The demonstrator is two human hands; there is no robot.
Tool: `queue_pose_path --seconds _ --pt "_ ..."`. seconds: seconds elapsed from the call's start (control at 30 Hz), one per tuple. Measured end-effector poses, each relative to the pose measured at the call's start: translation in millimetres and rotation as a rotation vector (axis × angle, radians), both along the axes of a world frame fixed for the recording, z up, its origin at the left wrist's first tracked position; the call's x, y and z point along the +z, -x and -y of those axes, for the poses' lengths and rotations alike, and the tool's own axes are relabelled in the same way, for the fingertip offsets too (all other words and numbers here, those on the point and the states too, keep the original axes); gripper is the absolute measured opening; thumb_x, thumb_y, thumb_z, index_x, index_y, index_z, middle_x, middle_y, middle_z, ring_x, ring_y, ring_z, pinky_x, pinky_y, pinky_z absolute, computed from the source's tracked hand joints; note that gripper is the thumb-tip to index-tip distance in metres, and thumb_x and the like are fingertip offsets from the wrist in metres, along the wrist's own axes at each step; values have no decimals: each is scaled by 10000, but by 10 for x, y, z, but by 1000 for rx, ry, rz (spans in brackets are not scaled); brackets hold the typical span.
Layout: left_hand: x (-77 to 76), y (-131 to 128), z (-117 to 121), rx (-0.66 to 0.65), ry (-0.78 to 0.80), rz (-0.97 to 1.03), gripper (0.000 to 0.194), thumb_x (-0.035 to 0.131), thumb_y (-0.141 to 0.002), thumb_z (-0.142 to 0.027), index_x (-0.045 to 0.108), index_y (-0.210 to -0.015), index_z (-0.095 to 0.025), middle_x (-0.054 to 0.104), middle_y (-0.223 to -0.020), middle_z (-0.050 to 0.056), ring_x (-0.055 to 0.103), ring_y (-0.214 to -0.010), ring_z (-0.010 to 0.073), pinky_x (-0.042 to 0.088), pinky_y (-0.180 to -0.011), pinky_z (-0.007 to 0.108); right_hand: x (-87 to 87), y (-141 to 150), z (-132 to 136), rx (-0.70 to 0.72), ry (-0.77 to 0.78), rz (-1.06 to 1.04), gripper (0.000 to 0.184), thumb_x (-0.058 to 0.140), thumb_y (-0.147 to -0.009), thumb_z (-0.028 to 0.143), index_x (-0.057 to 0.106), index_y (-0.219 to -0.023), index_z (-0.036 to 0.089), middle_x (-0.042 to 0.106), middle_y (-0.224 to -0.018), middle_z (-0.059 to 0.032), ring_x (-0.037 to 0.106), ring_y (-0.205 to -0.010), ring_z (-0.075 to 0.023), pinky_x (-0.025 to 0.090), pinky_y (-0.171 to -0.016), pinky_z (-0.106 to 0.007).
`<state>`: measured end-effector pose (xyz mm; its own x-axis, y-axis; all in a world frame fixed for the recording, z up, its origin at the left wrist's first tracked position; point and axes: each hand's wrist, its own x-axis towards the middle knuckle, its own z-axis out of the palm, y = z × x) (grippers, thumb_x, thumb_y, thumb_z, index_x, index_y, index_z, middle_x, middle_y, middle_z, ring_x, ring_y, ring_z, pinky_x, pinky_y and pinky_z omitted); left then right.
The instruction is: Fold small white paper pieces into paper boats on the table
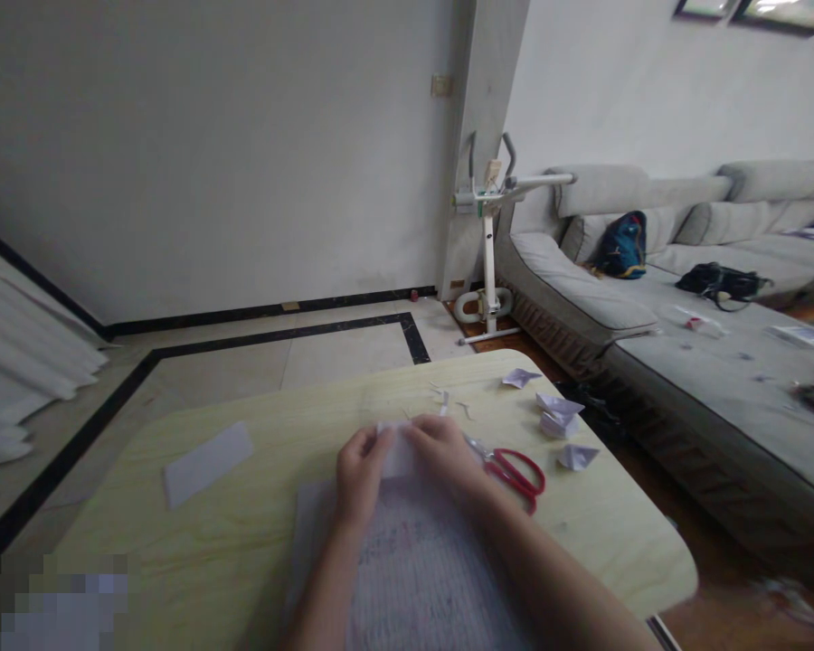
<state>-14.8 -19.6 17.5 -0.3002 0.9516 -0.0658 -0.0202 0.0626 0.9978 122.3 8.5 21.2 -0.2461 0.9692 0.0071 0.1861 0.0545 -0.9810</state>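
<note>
Between my two hands is a small white piece of paper (398,455), held up at its top edge above the table. My left hand (361,470) pinches its left side, thumb against the paper. On the other side my right hand (446,449) grips the right corner with fingers curled. Beneath them lies a larger sheet covered in handwriting (421,561). Scissors with red handles (517,477) rest just right of my right hand, their blades partly hidden by it. Thin paper scraps (446,400) are scattered beyond my fingers.
Several folded paper boats (560,416) stand along the right side of the pale wooden table (264,533). A white paper strip (208,463) lies at the left. Past the table are a grey sofa (698,380) with bags and a white exercise machine (489,262).
</note>
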Motion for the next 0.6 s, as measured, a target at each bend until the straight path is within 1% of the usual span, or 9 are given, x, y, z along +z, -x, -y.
queue_pose_path --seconds 0.13,0.3,0.43,0.6 --pt "-7 2 -1 0 -6 -5 219 664 -696 -353 640 -708 -136 562 -601 -30 484 -563 110 399 -528 190 -18 2 -3 -3 -9 -5 246 562 -823 324 645 -687 137 551 -611 12 479 -574 -108 354 -507 -201" --pt "-6 7 -2 30 -22 -48 237 637 -714 -375 649 -730 -139 598 -654 -10 518 -621 132 410 -557 200 -54 7 -3 -19 -70 3 237 555 -829 316 656 -710 138 579 -650 3 503 -611 -115 371 -534 -202" --pt "-11 17 -3 52 -36 -100 258 608 -737 -401 631 -691 -148 577 -630 -13 507 -609 134 403 -545 200 -28 6 -1 -20 -85 49 248 547 -831 310 644 -682 137 567 -631 1 499 -615 -120 371 -538 -205" --pt "-18 27 -12 81 -46 -93 251 621 -723 -385 670 -729 -139 643 -694 19 557 -670 162 438 -602 222 -8 2 8 -11 -84 60 257 544 -835 326 651 -692 141 578 -651 -7 506 -629 -129 377 -546 -213"
